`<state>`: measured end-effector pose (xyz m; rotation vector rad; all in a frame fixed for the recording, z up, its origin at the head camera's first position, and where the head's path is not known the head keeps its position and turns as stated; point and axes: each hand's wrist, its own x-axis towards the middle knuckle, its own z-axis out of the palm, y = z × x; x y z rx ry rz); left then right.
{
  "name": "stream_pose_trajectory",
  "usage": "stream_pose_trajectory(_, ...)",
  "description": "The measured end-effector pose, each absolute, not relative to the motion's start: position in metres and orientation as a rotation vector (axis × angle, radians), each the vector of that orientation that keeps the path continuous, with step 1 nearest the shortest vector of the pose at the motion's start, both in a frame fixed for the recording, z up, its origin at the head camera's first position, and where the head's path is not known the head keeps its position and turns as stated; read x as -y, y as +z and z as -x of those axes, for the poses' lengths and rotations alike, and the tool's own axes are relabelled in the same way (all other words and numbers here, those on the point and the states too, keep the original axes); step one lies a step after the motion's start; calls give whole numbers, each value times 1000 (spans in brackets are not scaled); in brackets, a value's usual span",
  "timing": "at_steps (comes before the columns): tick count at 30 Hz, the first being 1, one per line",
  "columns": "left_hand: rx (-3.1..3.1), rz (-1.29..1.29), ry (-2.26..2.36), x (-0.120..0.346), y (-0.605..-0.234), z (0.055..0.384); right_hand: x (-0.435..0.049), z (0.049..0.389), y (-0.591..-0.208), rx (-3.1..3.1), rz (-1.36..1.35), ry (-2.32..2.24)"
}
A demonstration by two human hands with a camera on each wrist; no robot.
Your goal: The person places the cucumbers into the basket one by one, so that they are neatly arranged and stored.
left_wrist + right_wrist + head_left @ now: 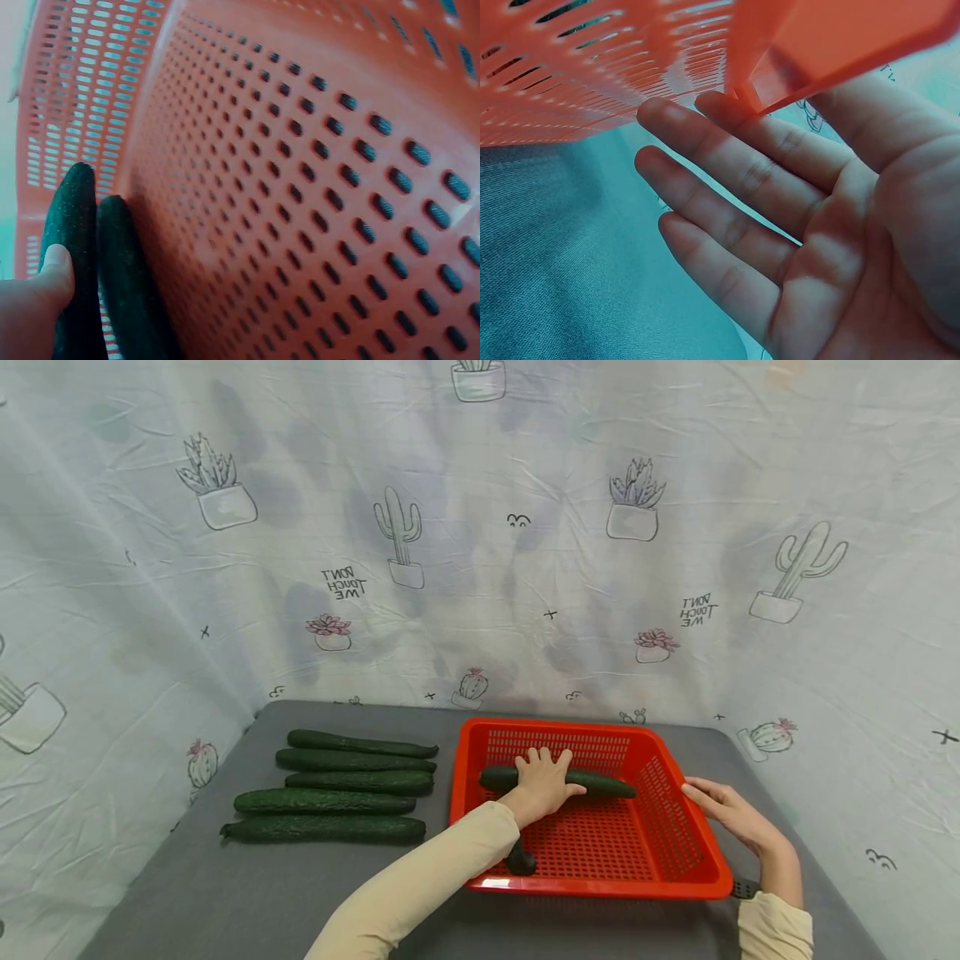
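My left hand (542, 785) reaches into a red perforated plastic basket (592, 888) and grips a dark green cucumber (73, 214). In the left wrist view the thumb lies along this cucumber, while a second cucumber (126, 262) lies right beside it near the basket wall. At the basket's right side is my right hand (731, 814). Its thumb is over the rim and the long, nearly straight fingers (739, 176) reach under it, so the rim sits between thumb and index finger.
Several cucumbers (322, 828) lie side by side on the grey table (187, 893), left of the basket. A pale curtain (480, 585) printed with potted cacti surrounds the table at the back and sides. Dark straps (745, 887) show at the wrists.
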<state>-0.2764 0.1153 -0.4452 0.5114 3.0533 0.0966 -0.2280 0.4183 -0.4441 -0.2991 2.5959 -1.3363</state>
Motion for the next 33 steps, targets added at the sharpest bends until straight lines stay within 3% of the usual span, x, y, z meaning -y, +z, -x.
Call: stream_pose_trajectory(33,-3031,-657,-66,-110,-460,282,-418,229,-445,-2635,276,-1295)
